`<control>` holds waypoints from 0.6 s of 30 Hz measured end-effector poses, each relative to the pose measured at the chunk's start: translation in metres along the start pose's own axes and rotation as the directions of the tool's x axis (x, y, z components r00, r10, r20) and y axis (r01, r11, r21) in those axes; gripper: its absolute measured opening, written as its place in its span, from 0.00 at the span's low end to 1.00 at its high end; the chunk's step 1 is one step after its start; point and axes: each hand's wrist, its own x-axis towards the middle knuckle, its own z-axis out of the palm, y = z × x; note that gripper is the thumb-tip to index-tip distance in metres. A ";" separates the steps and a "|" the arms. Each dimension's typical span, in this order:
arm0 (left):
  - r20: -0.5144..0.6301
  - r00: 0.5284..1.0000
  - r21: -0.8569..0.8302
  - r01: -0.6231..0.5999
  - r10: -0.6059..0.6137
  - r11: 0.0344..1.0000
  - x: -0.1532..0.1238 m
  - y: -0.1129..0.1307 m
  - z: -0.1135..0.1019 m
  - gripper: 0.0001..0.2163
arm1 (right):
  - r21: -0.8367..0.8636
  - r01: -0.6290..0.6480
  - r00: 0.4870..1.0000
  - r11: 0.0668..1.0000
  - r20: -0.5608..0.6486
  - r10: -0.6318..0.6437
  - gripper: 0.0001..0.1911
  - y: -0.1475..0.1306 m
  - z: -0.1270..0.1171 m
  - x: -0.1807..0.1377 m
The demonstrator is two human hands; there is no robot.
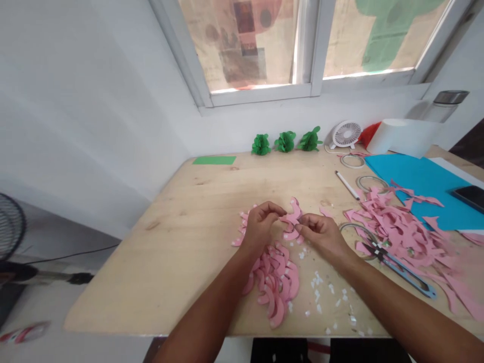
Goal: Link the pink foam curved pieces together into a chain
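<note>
My left hand and my right hand meet over the middle of the table, fingers pinched on a curved pink paper piece between them. More pink pieces lie just beneath it, so their outlines run together. Left of my left hand is a group of pink curved pieces, partly hidden by that hand. Nearer me, beside my left forearm, lies a heap of pink crescent-shaped paper pieces, some with small white squares on them. Tiny white scraps are scattered below my right hand.
Right of my right arm are pink paper offcuts, a blue-handled cutting tool, tape rolls, a white pen, blue sheets and a phone. Three green paper shapes and a small fan stand along the wall.
</note>
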 end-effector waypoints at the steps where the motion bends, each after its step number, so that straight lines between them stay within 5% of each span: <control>1: -0.010 1.000 -0.005 0.011 -0.011 1.000 0.000 0.000 0.000 0.06 | -0.001 0.005 1.000 1.000 0.003 -0.005 0.14 0.000 0.000 0.000; 8: -0.011 0.997 -0.042 0.077 -0.078 0.996 0.003 -0.003 -0.002 0.10 | 0.006 0.005 1.000 1.000 0.009 -0.005 0.17 -0.004 0.002 -0.001; 13: 0.093 0.994 -0.030 0.060 -0.057 0.998 0.001 0.003 -0.001 0.10 | 0.060 -0.027 0.999 0.998 -0.025 0.028 0.17 -0.005 0.001 -0.001; 18: 0.205 0.978 -0.106 0.073 -0.050 0.992 -0.004 0.009 0.001 0.05 | 0.302 -0.119 0.990 0.946 -0.030 0.134 0.09 -0.003 -0.003 0.003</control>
